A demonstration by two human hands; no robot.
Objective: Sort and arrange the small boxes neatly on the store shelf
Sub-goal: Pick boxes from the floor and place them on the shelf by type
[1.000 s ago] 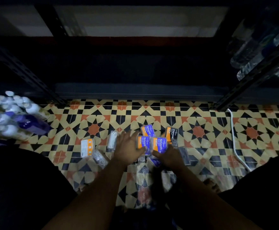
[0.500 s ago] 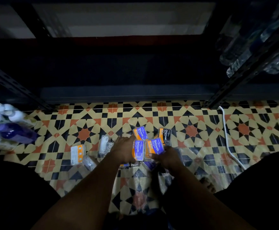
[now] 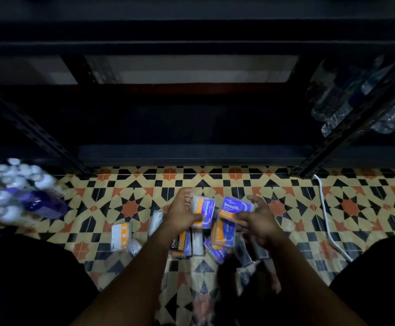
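The left hand (image 3: 184, 214) grips one small purple-and-orange box (image 3: 203, 211), thumb across its near face and fingers curled behind it. The right hand (image 3: 257, 223) is curled round a second box (image 3: 235, 208) printed "Smooth", with what looks like another orange-edged one stacked under it. Both hands hang just above the patterned floor tiles (image 3: 130, 208), close together, the two boxes nearly touching between them.

The relation that counts is the shelf (image 3: 191, 152) — it lies straight ahead of both hands, beyond the fingertips, its dark front edge running left to right. The left box stands roughly on end, its long axis pointing away from the wrist; the right one is tilted with its printed face up. To sit square on the board they would probably need turning so their long edges line up with that front edge. Neither hand looks clearly nearer the shelf.

Below the wrists lies the rest of the pile (image 3: 191, 244) — loose boxes, one dark and marked "Cha…", others purple, overlapping at odd angles. They appear to be glossy card, flat and light, with crisp corners. To the left of the left hand, apart from the pile, lies a white-and-orange pack (image 3: 119, 236).
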